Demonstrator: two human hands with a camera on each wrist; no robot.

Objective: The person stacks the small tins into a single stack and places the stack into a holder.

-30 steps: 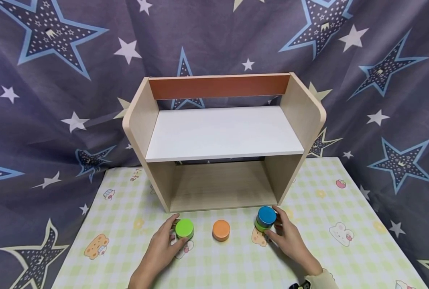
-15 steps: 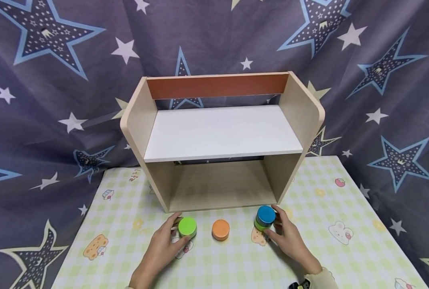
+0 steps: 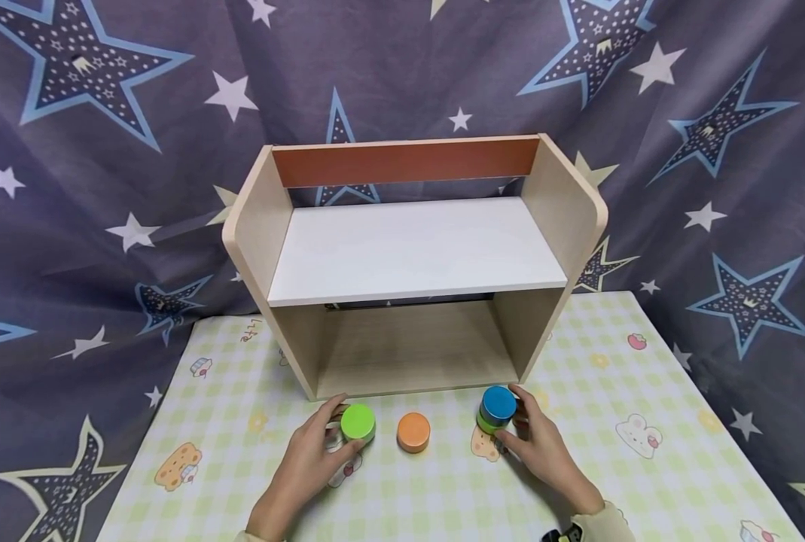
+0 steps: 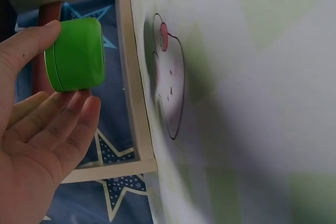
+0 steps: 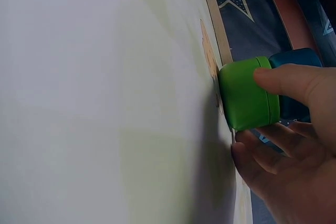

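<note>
My left hand [image 3: 310,455] pinches a small green round container [image 3: 358,423] between thumb and fingers. In the left wrist view, a gap shows between this green container [image 4: 77,55] and the tablecloth, so it is held up off the table. My right hand [image 3: 544,444] grips a second green container [image 5: 248,94], which stands on the cloth, with its thumb on one side and fingers on the other. On top of that one sits a blue container [image 3: 498,404]. Between the hands, an orange container [image 3: 413,432] stands on the table, touched by neither.
Behind the containers stands a wooden shelf unit [image 3: 402,350] with a white upper board [image 3: 416,248] and a brown back rail [image 3: 405,162]. The table wears a green-and-white checked cloth [image 3: 646,376] with printed cartoons. A star-patterned curtain [image 3: 402,68] hangs behind.
My left hand has brought its green container slightly to the right, nearer the orange one. The right hand keeps its hold on the lower green container, with the blue one on top unmoved.
</note>
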